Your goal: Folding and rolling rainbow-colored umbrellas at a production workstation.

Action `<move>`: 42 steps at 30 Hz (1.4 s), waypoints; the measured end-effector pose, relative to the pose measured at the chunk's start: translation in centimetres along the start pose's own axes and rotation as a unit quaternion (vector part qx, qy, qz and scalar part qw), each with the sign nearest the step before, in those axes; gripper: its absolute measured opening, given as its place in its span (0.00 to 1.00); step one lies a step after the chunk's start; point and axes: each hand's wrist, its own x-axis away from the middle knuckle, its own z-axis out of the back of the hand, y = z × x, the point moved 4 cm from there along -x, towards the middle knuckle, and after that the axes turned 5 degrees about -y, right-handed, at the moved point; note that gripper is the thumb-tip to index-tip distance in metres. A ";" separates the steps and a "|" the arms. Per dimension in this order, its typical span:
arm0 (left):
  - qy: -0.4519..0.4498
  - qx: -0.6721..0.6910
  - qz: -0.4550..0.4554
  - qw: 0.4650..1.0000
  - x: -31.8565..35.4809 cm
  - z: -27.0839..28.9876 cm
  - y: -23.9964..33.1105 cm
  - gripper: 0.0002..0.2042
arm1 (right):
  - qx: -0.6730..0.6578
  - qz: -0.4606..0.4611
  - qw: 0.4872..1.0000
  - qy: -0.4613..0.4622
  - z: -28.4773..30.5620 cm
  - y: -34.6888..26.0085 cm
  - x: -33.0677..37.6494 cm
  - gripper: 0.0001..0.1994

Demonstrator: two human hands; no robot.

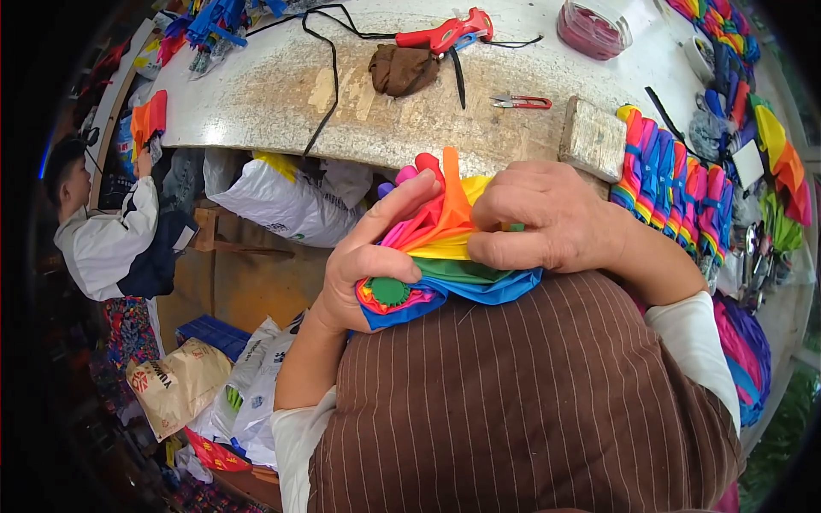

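Observation:
Close in front of my apron is a rainbow folding umbrella, its loose fabric bunched in pink, orange, yellow, green and blue. A round green cap shows at the end toward my left side. My left hand wraps round that end, its thumb lying just above the cap. On the fabric's other side my right hand has its fingers curled down onto the yellow and green panels, gripping the cloth. An orange fold stands up between the two hands. The undersides of both hands are hidden.
A worn white table bears a red glue gun, a brown cloth, small red snips and a block. Rolled rainbow umbrellas lie at the right. Another person works at the far left, above bags.

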 end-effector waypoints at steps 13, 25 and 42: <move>-0.127 -0.148 -0.160 0.968 -1.0 -0.5 0.8 0.14 | 0.063 -0.099 0.986 -0.118 0.6 0.3 -0.3 0.07; -0.015 -0.106 -0.239 0.965 -5.3 1.0 6.4 0.20 | -0.557 -0.010 0.795 0.241 10.8 5.4 -3.8 0.01; 0.009 0.025 -0.235 0.972 -9.8 -1.5 10.1 0.34 | -0.746 -0.113 0.646 -0.111 -1.8 7.0 -4.2 0.29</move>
